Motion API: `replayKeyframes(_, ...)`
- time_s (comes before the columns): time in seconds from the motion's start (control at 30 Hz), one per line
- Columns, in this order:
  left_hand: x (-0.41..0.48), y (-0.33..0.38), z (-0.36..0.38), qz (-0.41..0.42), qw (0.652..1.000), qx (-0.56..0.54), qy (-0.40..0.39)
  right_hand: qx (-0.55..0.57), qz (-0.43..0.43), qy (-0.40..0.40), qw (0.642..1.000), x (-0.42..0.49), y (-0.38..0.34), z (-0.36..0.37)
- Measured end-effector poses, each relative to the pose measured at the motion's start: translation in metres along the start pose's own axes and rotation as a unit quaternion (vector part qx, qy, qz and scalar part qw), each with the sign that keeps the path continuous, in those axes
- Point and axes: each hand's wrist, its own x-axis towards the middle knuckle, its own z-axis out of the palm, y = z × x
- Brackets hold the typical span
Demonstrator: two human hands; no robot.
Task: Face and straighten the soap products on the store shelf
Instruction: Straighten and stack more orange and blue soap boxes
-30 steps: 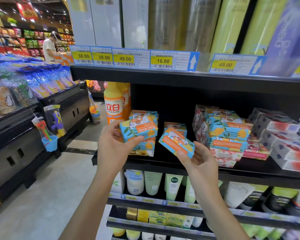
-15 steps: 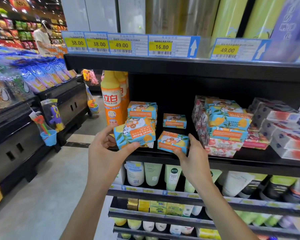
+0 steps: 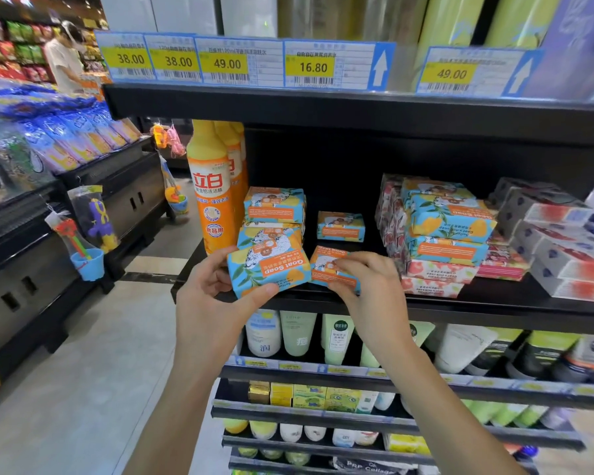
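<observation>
Lying crosswise in the left hand (image 3: 204,305), soap box (image 3: 268,269) (lettering upside down)

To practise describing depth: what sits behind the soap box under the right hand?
One more Goat Soap box stands farther back on the shelf, apart from it. The right hand covers the near box's right end.

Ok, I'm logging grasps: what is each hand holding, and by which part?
Left hand: Goat Soap box, by its left end. Right hand: smaller soap box, by its right end.
</observation>
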Motion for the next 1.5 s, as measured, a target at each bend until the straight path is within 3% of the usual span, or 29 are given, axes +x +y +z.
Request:
replayKeyframes(0.1,-0.001,-0.002,0.002,-0.007,1.000,0.000,-0.003,-0.018,-0.017,0.008,1.000,0.010,0.004,0.006)
replayKeyframes(0.43,-0.004,-0.005,0.005,-0.015,1.000,-0.005,-0.004,0.004,0.076,-0.028,0.997,0.057,0.016,0.023)
replayKeyframes(0.77,-0.007,-0.004,0.006,-0.003,1.000,-0.014,-0.020,0.039,0.105,-0.041,0.993,0.079,0.017,0.025)
replayKeyframes(0.87,-0.008,-0.006,0.006,-0.002,1.000,-0.009,-0.027,0.111,0.086,-0.013,0.990,0.065,0.003,0.010)
replayKeyframes(0.97,-0.009,-0.005,0.007,0.002,0.999,-0.013,-0.038,0.259,0.087,0.002,0.962,0.038,-0.016,-0.018)
replayKeyframes(1.07,-0.010,-0.006,0.010,0.005,0.999,-0.008,-0.050,0.378,0.080,-0.101,0.917,0.012,-0.024,-0.045)
replayKeyframes(1.2,-0.012,-0.006,0.016,0.016,0.996,0.010,-0.084,0.323,0.052,-0.213,0.921,-0.004,-0.019,-0.053)
replayKeyframes(1.5,-0.015,-0.014,0.033,0.017,0.989,0.017,-0.148,0.290,0.085,-0.161,0.939,-0.015,-0.007,-0.069)
